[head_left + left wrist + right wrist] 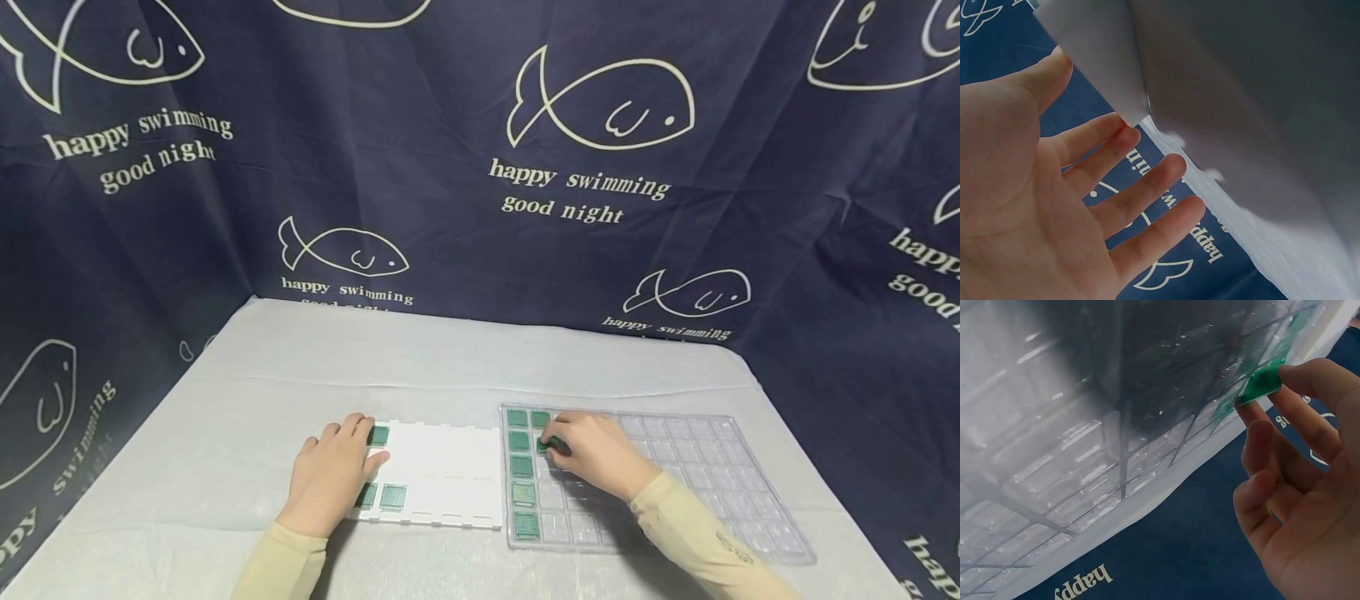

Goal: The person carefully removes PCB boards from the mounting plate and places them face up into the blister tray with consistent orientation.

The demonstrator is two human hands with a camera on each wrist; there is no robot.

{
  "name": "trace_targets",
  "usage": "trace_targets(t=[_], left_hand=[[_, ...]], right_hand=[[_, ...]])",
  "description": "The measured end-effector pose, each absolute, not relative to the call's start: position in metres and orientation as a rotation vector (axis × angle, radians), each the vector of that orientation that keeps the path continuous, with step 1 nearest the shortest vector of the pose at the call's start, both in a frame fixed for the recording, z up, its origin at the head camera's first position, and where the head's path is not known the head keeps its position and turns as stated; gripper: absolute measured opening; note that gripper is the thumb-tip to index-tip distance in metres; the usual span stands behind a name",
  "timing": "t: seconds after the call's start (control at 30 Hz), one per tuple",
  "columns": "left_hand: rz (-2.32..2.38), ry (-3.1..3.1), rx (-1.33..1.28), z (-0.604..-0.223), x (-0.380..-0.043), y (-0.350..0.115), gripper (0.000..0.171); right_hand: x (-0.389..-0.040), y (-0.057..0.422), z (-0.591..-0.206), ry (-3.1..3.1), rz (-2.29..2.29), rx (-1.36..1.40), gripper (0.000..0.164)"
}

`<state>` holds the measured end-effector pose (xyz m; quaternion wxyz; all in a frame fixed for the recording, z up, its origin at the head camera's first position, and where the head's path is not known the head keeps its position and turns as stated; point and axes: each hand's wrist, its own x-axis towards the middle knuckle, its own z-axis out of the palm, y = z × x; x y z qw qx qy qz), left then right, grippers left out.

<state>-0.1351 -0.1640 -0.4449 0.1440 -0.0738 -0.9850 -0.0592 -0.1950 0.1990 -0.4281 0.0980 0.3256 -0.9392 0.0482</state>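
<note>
My right hand (596,450) pinches a small green circuit board (1263,381) between thumb and fingertips, tilted, over the second column of a clear compartment tray (720,479). Near it, green boards (522,467) fill the tray's leftmost column, and another (540,419) sits at the top of the second column. My left hand (333,475) rests at the left edge of a white panel (442,467), its fingers loosely extended, as the left wrist view also shows. On the panel lie one green board (378,435) by the left fingertips and two (393,497) along the near edge, one partly hidden.
Panel and tray lie side by side on a table with a white cover (450,354). The panel has small notches along its edges. A dark blue curtain (450,150) with fish drawings and lettering encloses the back and both sides.
</note>
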Motion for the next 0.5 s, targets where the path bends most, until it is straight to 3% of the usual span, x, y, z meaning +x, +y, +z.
trace_targets(t=[0.5], left_hand=[[-0.165,-2.857,-0.210,-0.4436,-0.1351,-0.1642,0.056]], right_hand=[[-0.1969,0.1981,-0.4326,-2.795,0.114,0.954,0.015]])
